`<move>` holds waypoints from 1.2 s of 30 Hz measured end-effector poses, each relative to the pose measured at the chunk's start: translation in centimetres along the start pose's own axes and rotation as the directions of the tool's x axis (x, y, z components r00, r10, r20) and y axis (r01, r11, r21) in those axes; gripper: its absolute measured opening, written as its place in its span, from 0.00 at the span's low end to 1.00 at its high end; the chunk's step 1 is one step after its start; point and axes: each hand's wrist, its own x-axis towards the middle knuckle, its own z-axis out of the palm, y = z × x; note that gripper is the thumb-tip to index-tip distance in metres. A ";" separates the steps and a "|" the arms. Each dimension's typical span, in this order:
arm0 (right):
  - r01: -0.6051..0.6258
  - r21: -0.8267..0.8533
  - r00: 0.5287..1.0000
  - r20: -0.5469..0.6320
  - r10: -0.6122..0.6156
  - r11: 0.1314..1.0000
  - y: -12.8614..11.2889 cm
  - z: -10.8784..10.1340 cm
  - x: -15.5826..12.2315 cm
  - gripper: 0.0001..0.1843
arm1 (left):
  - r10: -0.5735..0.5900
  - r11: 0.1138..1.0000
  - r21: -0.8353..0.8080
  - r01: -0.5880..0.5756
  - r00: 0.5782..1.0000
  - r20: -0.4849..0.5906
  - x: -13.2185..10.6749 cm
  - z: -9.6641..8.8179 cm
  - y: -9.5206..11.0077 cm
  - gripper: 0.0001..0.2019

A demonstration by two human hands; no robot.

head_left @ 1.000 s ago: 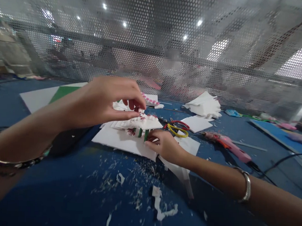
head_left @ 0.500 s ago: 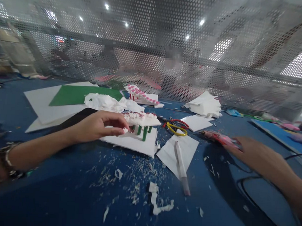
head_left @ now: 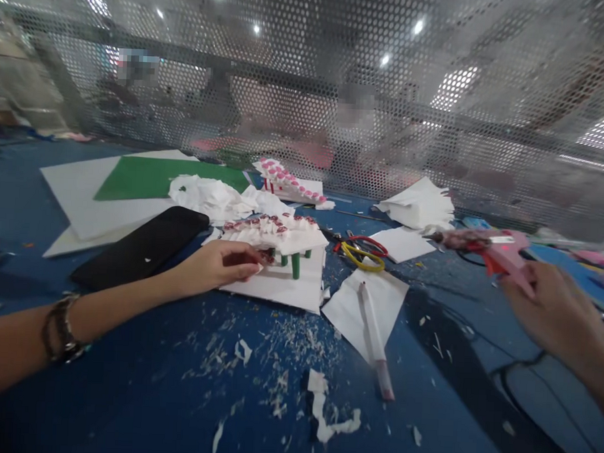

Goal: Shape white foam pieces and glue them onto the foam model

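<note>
A small white foam model (head_left: 281, 237) on green legs, topped with pink and white bits, stands on a white sheet (head_left: 284, 286) in the middle of the blue table. My left hand (head_left: 220, 264) rests against the model's near left edge, fingers pinched on it. My right hand (head_left: 553, 311) is lifted at the right and grips a pink glue gun (head_left: 486, 249), its nozzle pointing left above the table. A glue stick (head_left: 374, 340) lies on a white paper piece (head_left: 353, 302) in front of the model.
A black phone (head_left: 141, 246) lies left of the model. Green and white boards (head_left: 134, 179), crumpled paper (head_left: 208, 197), a second model (head_left: 288, 184), scissors (head_left: 361, 250), stacked white sheets (head_left: 417, 206) and foam scraps (head_left: 324, 414) lie around. A black cord (head_left: 516, 369) trails right. A perforated screen (head_left: 307, 100) closes the back.
My right hand left the model, reached right to the pink glue gun and lifted it off the table. My left hand came down from the model's top to its near edge.
</note>
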 end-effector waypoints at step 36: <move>0.472 0.518 0.779 0.134 -0.613 0.713 -14.4 5.5 5.4 0.11 | 0.089 0.994 0.069 -0.090 0.996 0.020 0.2 0.0 -0.4 0.16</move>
